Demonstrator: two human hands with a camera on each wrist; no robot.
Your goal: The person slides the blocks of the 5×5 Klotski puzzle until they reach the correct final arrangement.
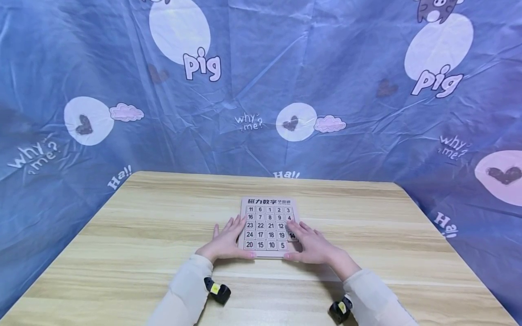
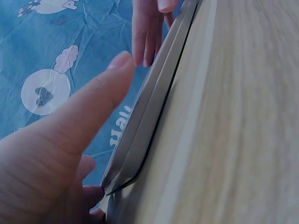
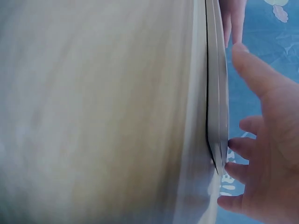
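A pale number slide puzzle (image 1: 269, 254) lies flat on the table, its square tiles in rows under a printed Chinese title. My left hand (image 1: 226, 240) lies at its left side, fingers spread, thumb along the front left corner. My right hand (image 1: 316, 246) is at the right side, its index fingertip over the right column just below the 4 tile (image 1: 288, 218) and its thumb at the front right corner. Part of the right column is hidden under that hand; the 14 tile (image 1: 292, 236) partly shows. Both wrist views show the puzzle's thin front edge (image 2: 149, 112) beside relaxed fingers.
The wood-grain table (image 1: 163, 217) spreads around the puzzle. Behind it and along the sides hangs a blue printed curtain (image 1: 253, 90). Black wrist cameras (image 1: 220, 293) are strapped over the pale sleeves (image 1: 185, 285).
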